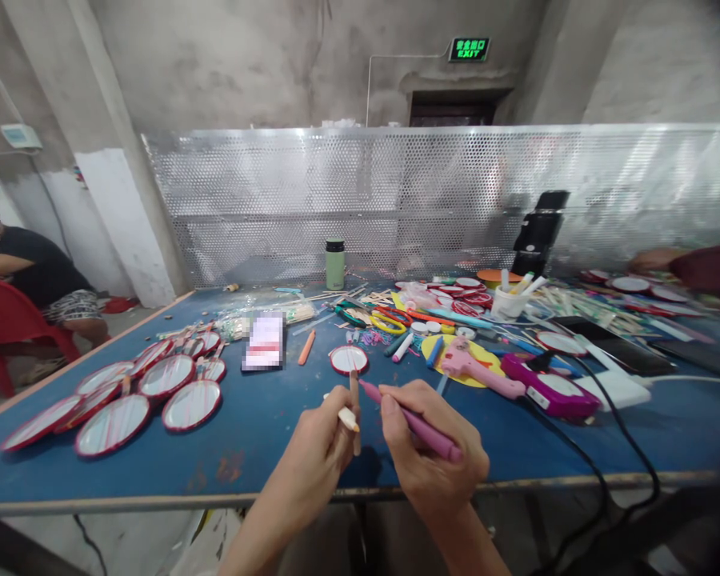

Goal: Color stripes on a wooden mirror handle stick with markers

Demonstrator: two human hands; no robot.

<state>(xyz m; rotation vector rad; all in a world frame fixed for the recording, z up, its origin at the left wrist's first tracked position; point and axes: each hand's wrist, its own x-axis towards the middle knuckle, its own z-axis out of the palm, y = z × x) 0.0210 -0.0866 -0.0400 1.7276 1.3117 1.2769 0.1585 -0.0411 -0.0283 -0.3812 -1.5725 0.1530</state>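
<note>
Head view: the right hand (pixel 432 460) grips the pink pen (pixel 439 443) in closed fingers above the near edge of the blue table (pixel 258 436). The pen's long axis runs from lower right to upper left, and its tip is at the wooden stick (pixel 354 390); contact cannot be confirmed. The left hand (pixel 319 440) pinches that stick almost upright in closed fingers. A red-rimmed disc (pixel 349 359) lies just beyond the stick's top, a pink glue gun (pixel 477 373) and a black cable (pixel 582 458) lie to the right, and a group of discs (pixel 138 396) lies well apart to the left.

Both arms reach in from six o'clock, with the left hand (pixel 322 438) and right hand (pixel 433 452) side by side, fingers pinched tight.
</note>
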